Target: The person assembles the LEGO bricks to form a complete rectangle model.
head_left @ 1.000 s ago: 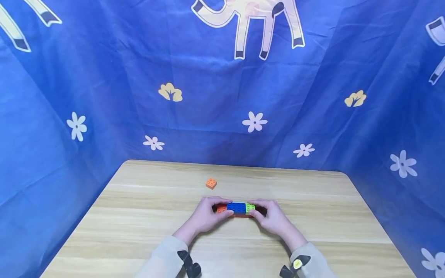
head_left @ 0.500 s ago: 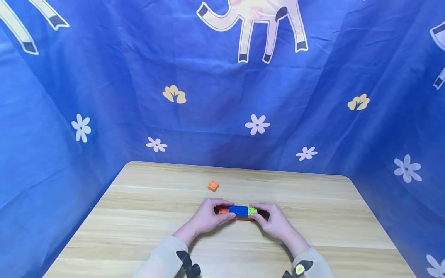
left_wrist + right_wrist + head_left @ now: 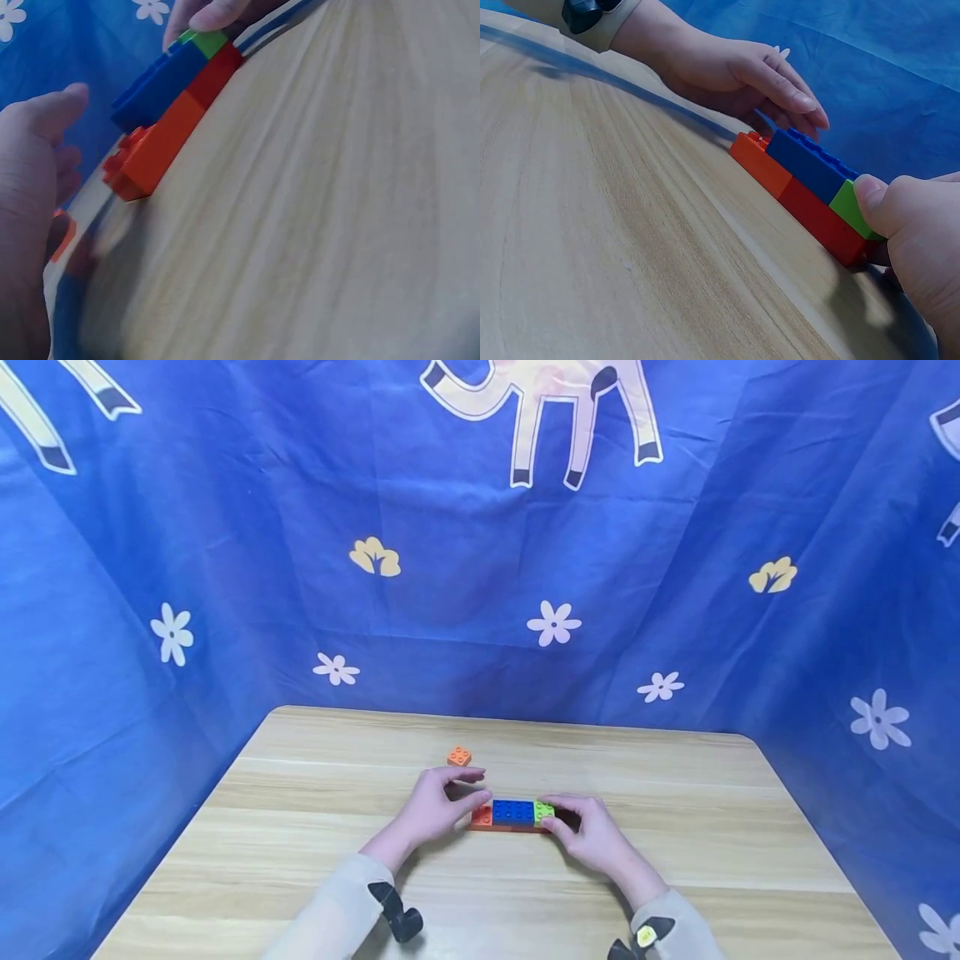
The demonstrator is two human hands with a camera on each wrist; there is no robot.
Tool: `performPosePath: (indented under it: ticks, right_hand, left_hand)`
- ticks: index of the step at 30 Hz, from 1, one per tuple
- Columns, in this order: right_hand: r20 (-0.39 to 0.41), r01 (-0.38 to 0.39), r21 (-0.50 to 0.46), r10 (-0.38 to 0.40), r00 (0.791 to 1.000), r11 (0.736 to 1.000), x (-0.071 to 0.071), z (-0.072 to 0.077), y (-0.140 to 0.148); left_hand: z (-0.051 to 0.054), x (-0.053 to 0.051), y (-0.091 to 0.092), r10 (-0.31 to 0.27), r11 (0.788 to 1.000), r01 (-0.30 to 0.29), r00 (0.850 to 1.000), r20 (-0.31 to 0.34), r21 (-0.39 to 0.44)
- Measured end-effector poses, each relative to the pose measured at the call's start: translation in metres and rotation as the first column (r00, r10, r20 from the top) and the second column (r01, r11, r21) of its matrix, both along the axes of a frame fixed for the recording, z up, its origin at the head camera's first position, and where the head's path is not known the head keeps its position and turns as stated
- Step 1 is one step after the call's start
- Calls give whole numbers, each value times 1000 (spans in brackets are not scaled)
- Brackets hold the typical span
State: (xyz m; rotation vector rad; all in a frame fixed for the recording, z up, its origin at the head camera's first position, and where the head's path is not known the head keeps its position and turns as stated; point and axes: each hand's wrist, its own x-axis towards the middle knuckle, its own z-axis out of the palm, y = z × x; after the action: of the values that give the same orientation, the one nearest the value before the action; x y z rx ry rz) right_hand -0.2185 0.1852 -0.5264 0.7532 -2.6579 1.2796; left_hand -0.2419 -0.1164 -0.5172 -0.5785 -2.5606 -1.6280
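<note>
A two-layer row of bricks lies on the table. Its lower layer is an orange-red brick (image 3: 759,166) beside a red brick (image 3: 821,225); on top sit a blue brick (image 3: 513,812) and a light green brick (image 3: 849,205). The blue brick leaves studs bare at the orange-red brick's left end. My right hand (image 3: 598,841) pinches the green end between thumb and fingers. My left hand (image 3: 431,807) is off the bricks, just left of and behind that bare end, thumb and fingers apart and holding nothing.
A small orange brick (image 3: 459,757) lies on the wooden table (image 3: 675,810), behind the row and close to my left fingers. Blue cloth (image 3: 465,677) with flower and animal prints hangs behind the table and along both sides.
My left hand has let go of the row's left end and moved left and back, uncovering the orange-red studs. The right hand keeps its hold at the green end.
</note>
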Motion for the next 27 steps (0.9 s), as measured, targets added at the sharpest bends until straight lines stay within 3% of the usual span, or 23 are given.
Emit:
performPosePath:
  ticks: [6,13,21,27]
  right_hand:
    - [-9,-13,-5,13,1000,1000,-2,1,2]
    - [-29,-16,2,16,999,1000,-4,-2,2]
    - [-27,-22,-11,22,999,1000,-4,-3,2]
    - [-13,-21,-6,21,1000,1000,-3,-3,2]
  left_hand:
    - [6,-12,-7,81,997,-82,989,-125,-4]
    - [8,-21,-10,184,973,-206,964,-191,-103]
    - [3,-25,-10,287,935,-310,947,-143,-173]
    - [-2,-32,-10,322,918,-342,938,-126,-203]
